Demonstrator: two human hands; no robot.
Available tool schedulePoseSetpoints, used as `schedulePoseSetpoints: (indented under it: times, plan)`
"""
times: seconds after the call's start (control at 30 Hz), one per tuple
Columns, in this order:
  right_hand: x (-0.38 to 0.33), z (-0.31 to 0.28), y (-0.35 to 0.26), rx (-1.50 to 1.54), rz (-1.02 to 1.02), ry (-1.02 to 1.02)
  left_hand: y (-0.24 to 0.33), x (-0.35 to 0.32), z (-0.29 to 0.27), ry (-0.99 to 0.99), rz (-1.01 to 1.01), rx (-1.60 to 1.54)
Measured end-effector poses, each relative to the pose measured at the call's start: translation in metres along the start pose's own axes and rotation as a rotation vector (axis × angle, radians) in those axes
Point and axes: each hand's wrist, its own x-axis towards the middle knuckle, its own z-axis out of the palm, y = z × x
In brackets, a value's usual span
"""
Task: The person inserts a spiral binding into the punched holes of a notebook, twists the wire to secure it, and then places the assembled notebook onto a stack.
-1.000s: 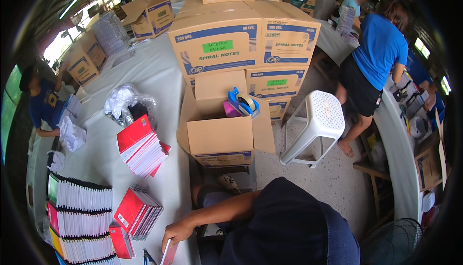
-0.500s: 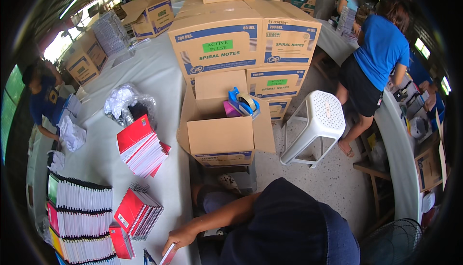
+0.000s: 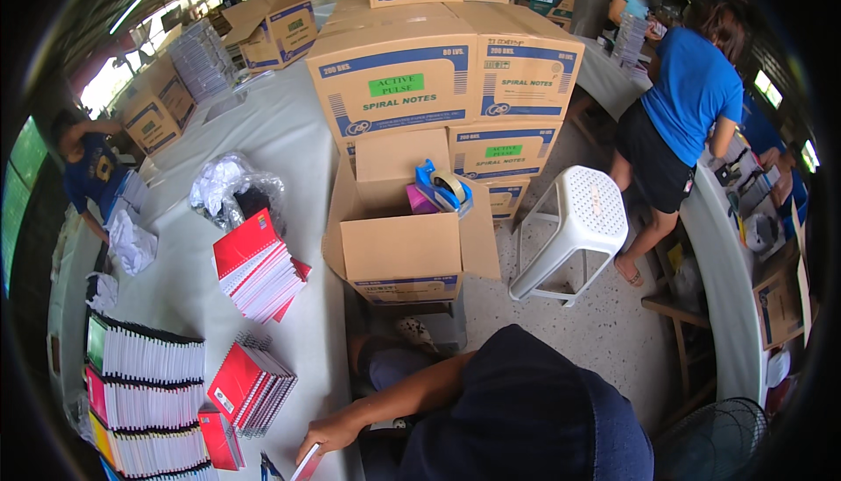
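My right hand point(image 3: 328, 435) reaches over the near edge of the table at the bottom of the head view. Its fingers are closed on a red-covered notebook point(image 3: 306, 464), which runs off the lower edge. Beside it lie dark pliers point(image 3: 270, 467), partly cut off. A small red notebook point(image 3: 221, 440) rests left of them. Behind that, a fanned stack of red spiral notebooks point(image 3: 251, 386) leans on the cloth. Farther back is another leaning red stack point(image 3: 260, 266). My left hand is out of view.
Rows of black-bound notebooks point(image 3: 149, 402) line the white-covered table's left side. An open carton point(image 3: 401, 249) holds a blue tape dispenser point(image 3: 441, 187). Stacked cartons point(image 3: 394, 78) rise behind; a white stool point(image 3: 574, 218) stands right. Co-workers work left point(image 3: 92, 166) and right point(image 3: 692, 78).
My right hand and the notebook have barely shifted. The co-worker at the left has moved slightly right. At the far upper right, another person's arms have changed position.
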Motion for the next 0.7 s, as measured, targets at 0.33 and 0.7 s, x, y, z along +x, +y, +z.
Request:
schedulePoseSetpoints:
  times: [0.33, 0.7]
  plan:
    - [0.0, 0.003, 0.0, -0.015, 0.004, 0.023, 0.009, 0.003, -0.004, 0.029, 0.043, 0.061]
    - [-0.002, 0.001, -0.012, -0.058, -0.038, -0.012, 0.026, 0.006, -0.006, 0.031, 0.079, 0.153]
